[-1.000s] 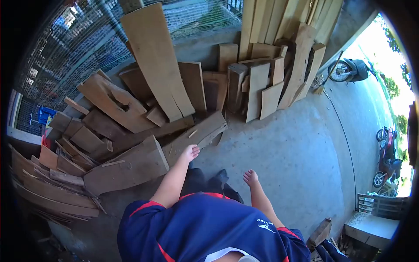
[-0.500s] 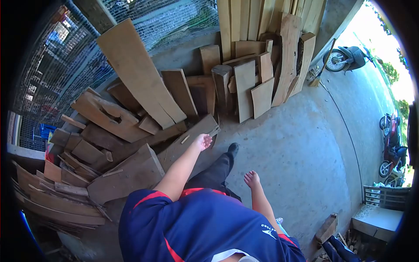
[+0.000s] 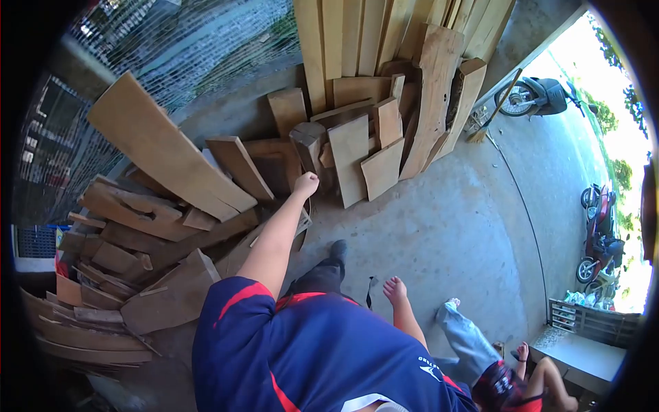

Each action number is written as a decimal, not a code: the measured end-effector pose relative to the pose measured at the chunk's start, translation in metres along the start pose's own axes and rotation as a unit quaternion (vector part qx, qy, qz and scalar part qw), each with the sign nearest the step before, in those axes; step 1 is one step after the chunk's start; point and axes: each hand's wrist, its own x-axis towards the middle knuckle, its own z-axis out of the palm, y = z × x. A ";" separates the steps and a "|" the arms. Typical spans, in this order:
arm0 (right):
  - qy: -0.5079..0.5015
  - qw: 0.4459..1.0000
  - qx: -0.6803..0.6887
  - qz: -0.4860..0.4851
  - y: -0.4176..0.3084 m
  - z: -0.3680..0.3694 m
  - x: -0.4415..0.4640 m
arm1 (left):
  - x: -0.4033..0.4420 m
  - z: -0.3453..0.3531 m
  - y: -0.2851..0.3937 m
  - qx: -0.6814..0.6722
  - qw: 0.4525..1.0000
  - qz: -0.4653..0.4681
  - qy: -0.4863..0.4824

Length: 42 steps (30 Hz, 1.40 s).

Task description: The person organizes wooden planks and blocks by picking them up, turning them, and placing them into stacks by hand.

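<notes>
My left hand (image 3: 306, 184) is stretched forward with its fingers curled closed, and nothing shows in it. In the view it overlaps the foot of a short dark wooden post (image 3: 308, 145); whether it touches the post I cannot tell. Just right of the post lean a flat rectangular board (image 3: 350, 161) and a smaller board (image 3: 383, 169). My right hand (image 3: 395, 290) hangs in front of my body above the concrete floor, fingers loosely apart and holding nothing.
A long wide plank (image 3: 168, 147) leans at the left above stacked offcuts (image 3: 113, 257). Tall pale boards (image 3: 350, 38) stand along the wall. At lower right a person (image 3: 501, 384) bends low. A broom (image 3: 480, 132), motorbikes (image 3: 542, 96) and a cable (image 3: 525, 196) lie beyond.
My left hand has reached farther forward, and its fingers have gone from loosely open to closed. The view has shifted and turned, and another person has come into view at lower right.
</notes>
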 end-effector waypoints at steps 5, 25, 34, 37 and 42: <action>0.061 0.987 -0.136 -0.064 -0.037 -0.015 0.013 | 0.045 0.032 0.042 0.003 1.000 0.014 -0.021; -0.075 0.607 -0.734 -0.295 -0.244 0.101 0.161 | -0.075 0.202 -0.008 -0.233 0.948 -0.207 -0.070; -0.091 0.282 -0.861 -0.414 -0.340 0.237 0.210 | -0.169 0.264 0.006 -0.172 0.908 -0.382 -0.028; -0.116 0.281 -0.810 -0.501 -0.344 0.266 0.235 | -0.164 0.291 0.011 -0.208 0.893 -0.399 -0.017; -0.112 0.235 -0.792 -0.552 -0.341 0.290 0.285 | -0.134 0.289 0.042 -0.290 0.900 -0.326 0.013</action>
